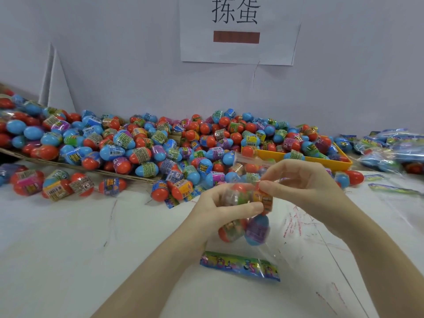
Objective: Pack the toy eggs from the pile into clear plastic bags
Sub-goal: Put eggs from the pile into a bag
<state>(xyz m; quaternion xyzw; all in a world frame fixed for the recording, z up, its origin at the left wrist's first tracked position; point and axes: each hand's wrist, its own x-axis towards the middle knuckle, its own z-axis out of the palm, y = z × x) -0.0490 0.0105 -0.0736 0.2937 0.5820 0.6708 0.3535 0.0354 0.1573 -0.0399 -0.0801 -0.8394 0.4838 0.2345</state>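
Fingers of the left hand (220, 204) curl round the upper part of a clear plastic bag (246, 216), thumb lying across its front. Right hand (296, 180) pinches the bag's top edge between thumb and forefinger, just beside the left thumb tip; remaining fingers bent loosely above. Bag held off the white table (91, 249). Inside it: several toy eggs, two at the bottom readable, one red egg (229, 231) touching one blue egg (257, 231); eggs higher up are blurred behind the plastic, count not readable.

Printed card strip (239, 265) lies flat on the table below the bag, near the left forearm.

Pile of toy eggs (160, 143), red and blue with printed wraps, spreads along the back wall, partly on flattened cardboard (68, 162). Yellow tray (321, 160) at right holds more eggs. Filled bags (390, 145) stacked far right. Paper sign (238, 28) with printed characters on the wall.
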